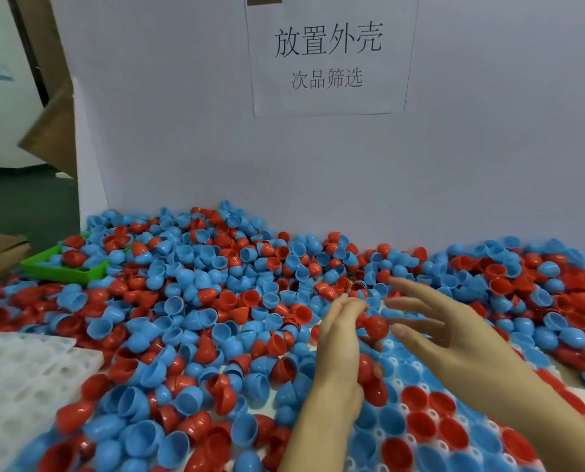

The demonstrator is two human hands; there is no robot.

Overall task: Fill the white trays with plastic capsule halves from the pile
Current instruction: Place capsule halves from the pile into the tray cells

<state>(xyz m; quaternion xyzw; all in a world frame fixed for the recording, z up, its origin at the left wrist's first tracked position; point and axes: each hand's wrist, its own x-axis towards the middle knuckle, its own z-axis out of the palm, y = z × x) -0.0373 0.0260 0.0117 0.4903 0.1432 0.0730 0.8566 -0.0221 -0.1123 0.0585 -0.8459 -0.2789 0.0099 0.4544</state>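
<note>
Two white trays (pixel 18 373), left hand (pixel 338 338) gripping red capsule halves (pixel 374 327), right hand (pixel 454 332) fingers spread.

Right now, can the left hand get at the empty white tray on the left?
Probably yes, once freed. The left hand grips red capsule halves beside the right hand; the empty white tray lies uncovered to its left, with only the loose pile between.

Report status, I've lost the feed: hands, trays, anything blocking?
Left hand gripping red capsule halves, right hand open above the pile. White tray under hands partly filled. Loose halves crowd its edges.
</note>
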